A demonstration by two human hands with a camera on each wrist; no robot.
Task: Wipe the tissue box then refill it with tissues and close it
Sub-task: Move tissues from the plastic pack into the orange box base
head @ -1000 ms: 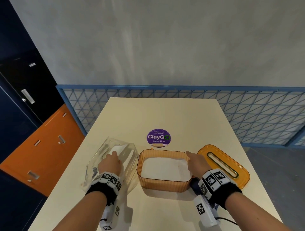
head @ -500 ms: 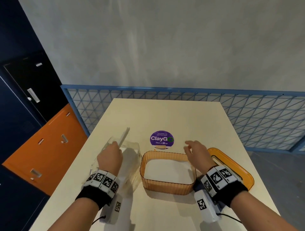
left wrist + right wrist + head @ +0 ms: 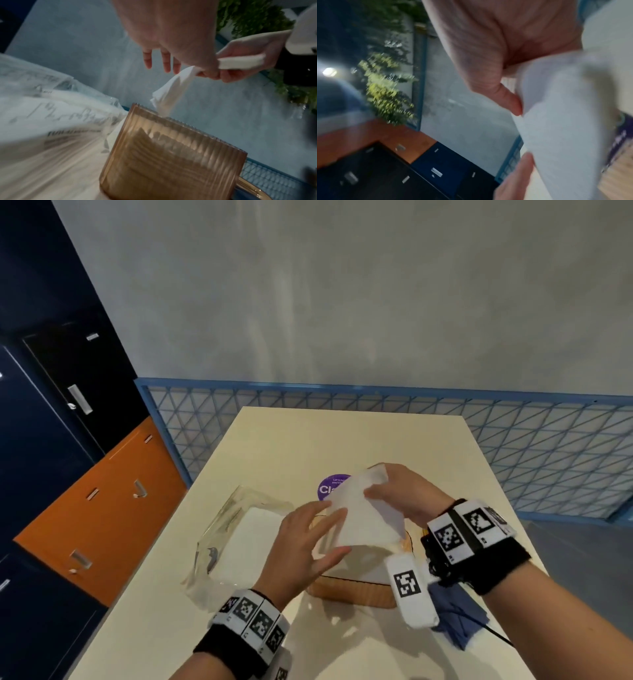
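Note:
A stack of white tissues (image 3: 359, 518) hangs tilted above the orange ribbed tissue box (image 3: 352, 594). My right hand (image 3: 387, 494) grips the stack's far end, thumb (image 3: 510, 100) on top. My left hand (image 3: 322, 529) touches the stack's left side with straight, spread fingers (image 3: 164, 60), the thumb underneath. In the left wrist view one loose tissue (image 3: 171, 89) droops from the stack (image 3: 240, 62) down to the box (image 3: 171, 155). White tissues show through the box wall. My right arm hides the lid.
The clear plastic tissue pack (image 3: 233, 535), with tissues inside, lies left of the box. A blue cloth (image 3: 455, 621) lies under my right wrist. A purple sticker (image 3: 329, 487) sits beyond the box. A blue mesh fence (image 3: 548, 457) stands behind the table (image 3: 342, 440).
My left hand drew a stack of tissues out of the plastic pack and moved right. My right hand left the box rim and took hold of the stack above the box.

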